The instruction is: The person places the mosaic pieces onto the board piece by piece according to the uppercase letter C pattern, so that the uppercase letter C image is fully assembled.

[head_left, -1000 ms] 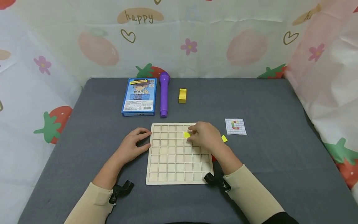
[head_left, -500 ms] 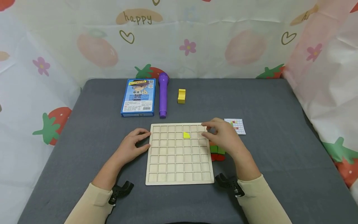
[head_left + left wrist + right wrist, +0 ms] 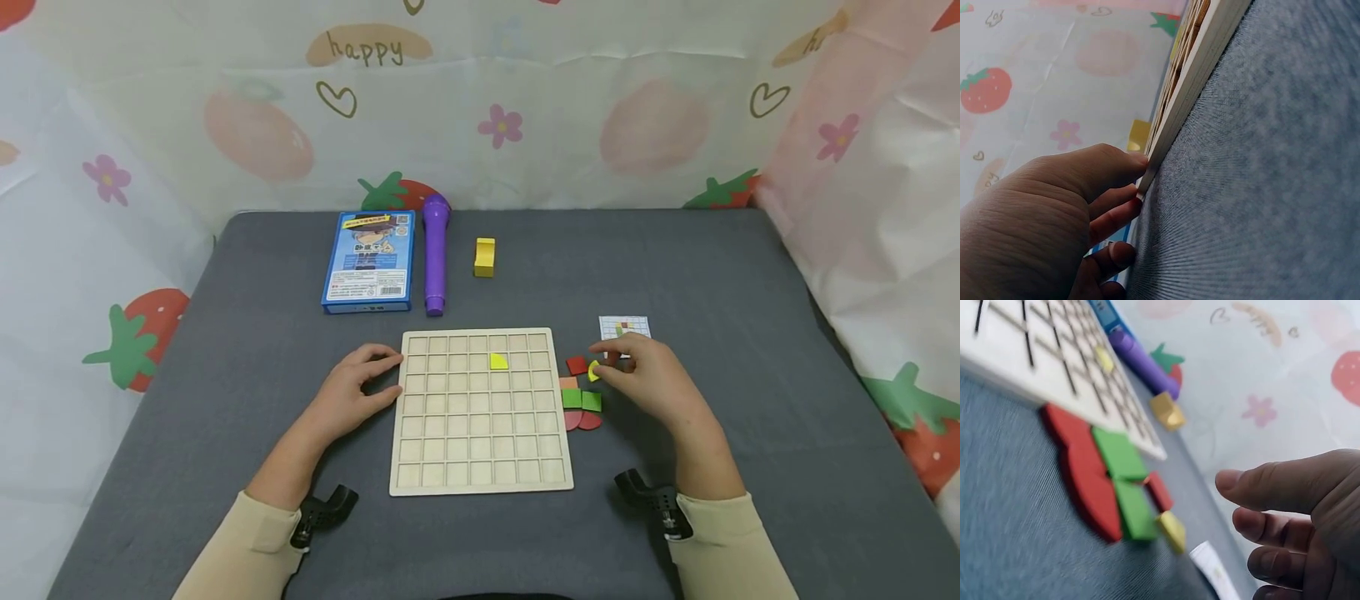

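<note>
A wooden grid board (image 3: 480,481) lies flat on the table. One yellow piece with a rounded corner (image 3: 498,362) sits in a cell near its top. My left hand (image 3: 358,387) touches the board's left edge with thumb and fingertips, as the left wrist view also shows. My right hand (image 3: 656,375) hovers right of the board beside a second yellow piece (image 3: 593,371), thumb and fingers apart. In the right wrist view the right hand (image 3: 1297,531) holds nothing. Close by lie a red square piece (image 3: 577,366), green squares (image 3: 591,402) and red rounded pieces (image 3: 590,421).
Behind the right hand lies a small printed grid card (image 3: 624,325), partly covered by it. Farther back stand a blue box (image 3: 369,261), a purple microphone-shaped toy (image 3: 435,258) and a yellow block (image 3: 484,257). A printed curtain (image 3: 562,100) borders the table's far side.
My right hand has let go of the yellow piece on the board and moved right, to beside the loose pieces, uncovering them. My left hand has stayed at the board's edge.
</note>
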A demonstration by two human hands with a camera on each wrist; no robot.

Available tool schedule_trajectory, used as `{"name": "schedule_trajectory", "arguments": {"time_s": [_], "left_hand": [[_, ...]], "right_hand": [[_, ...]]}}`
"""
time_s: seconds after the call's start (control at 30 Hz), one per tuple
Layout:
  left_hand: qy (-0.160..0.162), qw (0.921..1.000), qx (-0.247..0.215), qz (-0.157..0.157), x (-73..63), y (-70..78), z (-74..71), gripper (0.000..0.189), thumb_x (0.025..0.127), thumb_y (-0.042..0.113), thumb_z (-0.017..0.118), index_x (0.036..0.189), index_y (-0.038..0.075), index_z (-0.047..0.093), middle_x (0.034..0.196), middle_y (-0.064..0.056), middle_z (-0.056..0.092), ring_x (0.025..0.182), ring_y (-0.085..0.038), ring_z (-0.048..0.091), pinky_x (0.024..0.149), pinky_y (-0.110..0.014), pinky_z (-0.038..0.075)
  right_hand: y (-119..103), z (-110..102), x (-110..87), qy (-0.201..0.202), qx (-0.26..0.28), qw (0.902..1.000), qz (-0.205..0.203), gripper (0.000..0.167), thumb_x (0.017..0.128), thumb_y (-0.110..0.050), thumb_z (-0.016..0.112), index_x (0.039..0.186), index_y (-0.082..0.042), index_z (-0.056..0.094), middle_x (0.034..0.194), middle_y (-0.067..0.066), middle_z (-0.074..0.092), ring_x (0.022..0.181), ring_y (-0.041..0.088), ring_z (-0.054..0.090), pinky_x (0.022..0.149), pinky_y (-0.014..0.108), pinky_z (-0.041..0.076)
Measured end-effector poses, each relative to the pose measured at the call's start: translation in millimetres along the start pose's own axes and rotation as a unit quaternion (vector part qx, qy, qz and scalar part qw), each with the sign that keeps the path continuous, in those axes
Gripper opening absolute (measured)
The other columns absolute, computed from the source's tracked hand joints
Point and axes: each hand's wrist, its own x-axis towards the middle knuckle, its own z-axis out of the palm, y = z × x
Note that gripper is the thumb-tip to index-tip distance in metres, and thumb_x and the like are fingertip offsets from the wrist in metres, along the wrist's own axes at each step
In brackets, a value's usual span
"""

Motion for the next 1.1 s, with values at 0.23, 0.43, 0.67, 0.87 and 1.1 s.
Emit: {"name": "schedule_trajectory", "arguments": {"time_s": [0.23,0.43,0.67,0.87,1.1], "left_hand": [[0.003,1.0000,-0.002,0.002,-0.6,-2.4,0.1,0.050,0.093,0.013,0.077,0.139,-0.001,0.063,0.135,-0.016,0.058,0.124,-0.036,0.053,0.101,-0.056,0.043],[0.002,1.0000,-0.005,0.002,-0.5,-3.4,1.5,0.049,0.094,0.013,0.077,0.139,0.000,0.063,0.135,-0.016,0.058,0.124,-0.036,0.053,0.102,-0.055,0.043],[0.000,1.0000,-0.007,-0.002,-0.4,-1.6,1.1,0.049,0.094,0.012,0.077,0.140,0.000,0.063,0.135,-0.015,0.058,0.125,-0.036,0.053,0.102,-0.055,0.043],[0.003,1.0000,-0.003,0.002,0.0,0.3,-0.2,0.050,0.093,0.011,0.077,0.139,-0.001,0.063,0.135,-0.016,0.058,0.125,-0.036,0.053,0.102,-0.055,0.043],[-0.001,0.9999,0.008,0.011,-1.0,-0.1,-0.5,0.050,0.094,0.011,0.076,0.140,-0.003,0.062,0.136,-0.017,0.057,0.126,-0.036,0.053,0.102,-0.054,0.043]], "right_hand": [[15,13,14.9,-0.013,-0.031,0.9991,-0.025,0.031,0.091,-0.016,0.076,0.120,-0.004,0.075,0.089,0.004,0.062,0.075,0.019,0.055,0.069,0.037,0.046],[18,21,22.2,-0.020,-0.054,0.9980,-0.025,0.030,0.090,-0.018,0.075,0.117,-0.006,0.076,0.081,0.001,0.059,0.072,0.017,0.051,0.066,0.037,0.042],[16,23,22.5,0.002,-0.083,0.9963,-0.025,0.025,0.088,-0.020,0.077,0.111,-0.010,0.078,0.080,0.001,0.056,0.072,0.018,0.050,0.063,0.037,0.041],[14,20,23.6,0.023,-0.102,0.9933,-0.049,0.024,0.088,-0.021,0.080,0.109,-0.010,0.079,0.083,0.002,0.060,0.076,0.020,0.055,0.069,0.041,0.046],[1,10,28.0,0.020,-0.092,0.9935,-0.064,0.026,0.091,-0.022,0.078,0.114,-0.008,0.078,0.089,0.000,0.064,0.071,0.019,0.052,0.062,0.037,0.043]]}}
